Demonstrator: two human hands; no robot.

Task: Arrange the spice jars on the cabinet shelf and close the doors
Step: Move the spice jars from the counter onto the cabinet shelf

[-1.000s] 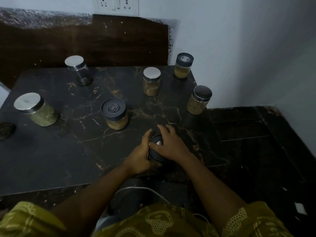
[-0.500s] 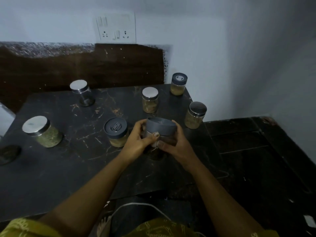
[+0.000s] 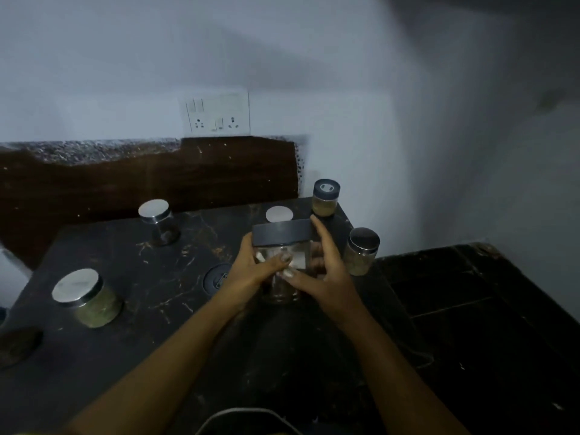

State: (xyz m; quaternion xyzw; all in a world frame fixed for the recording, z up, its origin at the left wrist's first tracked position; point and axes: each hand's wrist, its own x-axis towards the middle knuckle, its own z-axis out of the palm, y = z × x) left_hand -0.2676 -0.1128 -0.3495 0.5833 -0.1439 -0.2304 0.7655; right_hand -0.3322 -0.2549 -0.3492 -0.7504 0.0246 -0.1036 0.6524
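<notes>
I hold a clear glass jar with a dark lid (image 3: 282, 236) in both hands, raised above the dark marble tabletop (image 3: 150, 290). My left hand (image 3: 251, 271) grips its left side and my right hand (image 3: 323, 271) wraps its right side. Several spice jars stand on the table: a silver-lidded green one (image 3: 86, 298) at left, a silver-lidded dark one (image 3: 158, 222) at the back, a dark-lidded one (image 3: 326, 197) at the back right, and a grey-lidded one (image 3: 361, 251) at right. Another jar's dark lid (image 3: 216, 276) and a silver lid (image 3: 277, 214) show partly behind my hands. No cabinet is in view.
A white wall with a switch and socket plate (image 3: 218, 113) rises behind a brown backsplash (image 3: 150, 183). A lower dark surface (image 3: 470, 302) lies to the right of the table. A dark round object (image 3: 17, 345) sits at the table's left edge.
Both hands have lifted the dark-lidded jar from the table's front edge up toward the camera. The view has tilted upward, showing more wall.
</notes>
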